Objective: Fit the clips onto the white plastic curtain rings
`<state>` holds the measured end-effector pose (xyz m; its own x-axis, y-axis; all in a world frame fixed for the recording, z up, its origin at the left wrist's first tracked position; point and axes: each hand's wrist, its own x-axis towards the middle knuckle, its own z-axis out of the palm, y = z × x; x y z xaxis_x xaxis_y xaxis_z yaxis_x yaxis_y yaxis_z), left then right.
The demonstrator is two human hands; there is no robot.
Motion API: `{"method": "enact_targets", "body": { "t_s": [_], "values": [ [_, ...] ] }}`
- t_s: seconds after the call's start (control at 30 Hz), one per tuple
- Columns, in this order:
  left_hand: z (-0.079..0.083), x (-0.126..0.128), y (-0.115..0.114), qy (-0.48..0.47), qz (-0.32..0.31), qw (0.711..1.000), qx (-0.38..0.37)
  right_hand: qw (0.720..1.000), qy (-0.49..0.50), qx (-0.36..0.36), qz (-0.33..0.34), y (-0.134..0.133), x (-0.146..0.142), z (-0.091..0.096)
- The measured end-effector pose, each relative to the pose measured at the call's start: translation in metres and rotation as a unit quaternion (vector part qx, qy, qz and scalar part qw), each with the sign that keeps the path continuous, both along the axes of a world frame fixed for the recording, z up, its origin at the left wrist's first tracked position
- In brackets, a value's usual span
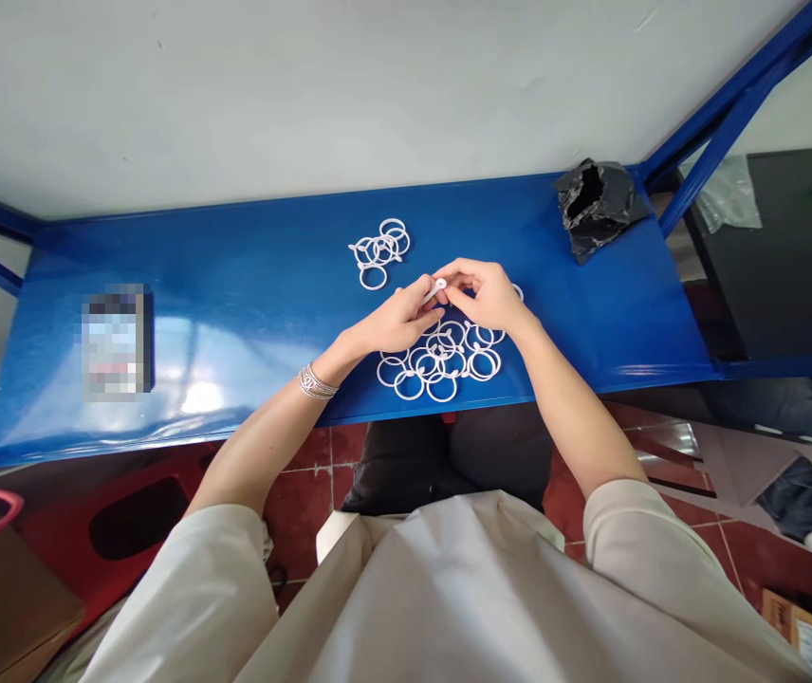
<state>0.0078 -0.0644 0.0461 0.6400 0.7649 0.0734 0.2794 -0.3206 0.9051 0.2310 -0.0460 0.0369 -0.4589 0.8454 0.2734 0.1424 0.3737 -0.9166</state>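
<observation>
One small white plastic ring (438, 286) is pinched between the closed fingers of the left hand (396, 324) and the right hand (489, 296), just above the glossy blue worktop (235, 285). Heap of white plastic rings (441, 362) noted directly beneath; smaller cluster (381, 249) beyond; crumpled black plastic bag (595, 204) far right.
</observation>
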Motion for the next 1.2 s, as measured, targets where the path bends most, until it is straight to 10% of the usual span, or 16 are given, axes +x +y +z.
{"method": "enact_targets", "body": {
  "t_s": [0.73, 1.2],
  "values": [
    [-0.009, 0.000, -0.005, 0.123, -0.018, 0.986, 0.109, 0.997, -0.066, -0.030, -0.004, 0.000, 0.006, 0.000],
    [0.009, -0.005, -0.006, -0.098, 0.057, 0.993, -0.015, 0.996, 0.013, -0.082, -0.013, 0.004, 0.002, 0.002]
  ]
}}
